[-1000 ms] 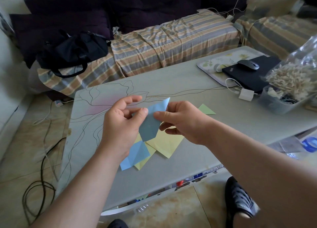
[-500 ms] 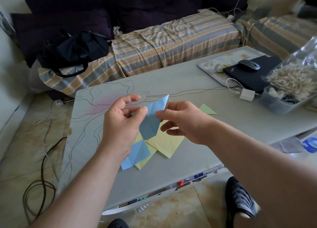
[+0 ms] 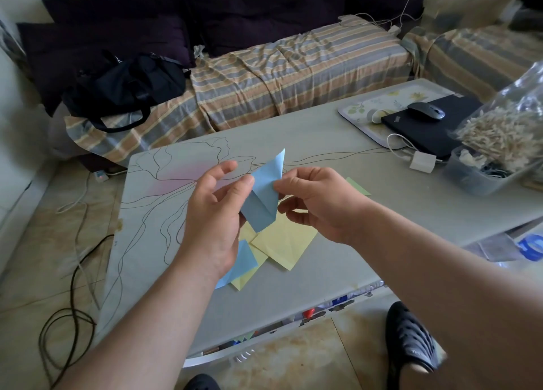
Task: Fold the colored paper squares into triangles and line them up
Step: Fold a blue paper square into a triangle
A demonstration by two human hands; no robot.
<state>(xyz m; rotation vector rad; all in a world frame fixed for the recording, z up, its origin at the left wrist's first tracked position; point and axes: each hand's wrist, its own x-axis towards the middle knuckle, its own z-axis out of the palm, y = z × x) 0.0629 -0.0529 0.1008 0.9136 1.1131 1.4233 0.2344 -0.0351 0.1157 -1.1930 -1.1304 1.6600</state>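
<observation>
Both hands are raised above the surface [image 3: 338, 160]: a partly folded blue paper [image 3: 264, 195] is pinched by the left hand [image 3: 216, 213] and the right hand [image 3: 317, 201]. Directly beneath the blue paper, yellow squares [image 3: 283, 242] and another blue sheet [image 3: 239, 261] are spread.

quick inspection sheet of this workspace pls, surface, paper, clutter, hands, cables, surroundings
surface: grey table with a line drawing
job's things: blue paper held above the table; yellow sheets, another blue sheet and a green piece lie on it
clutter: tray, laptop, mouse, bag of clips
hands: left hand and right hand both pinch the blue paper
cables: white charger; black cord on the floor
surroundings: striped sofa, black bag
</observation>
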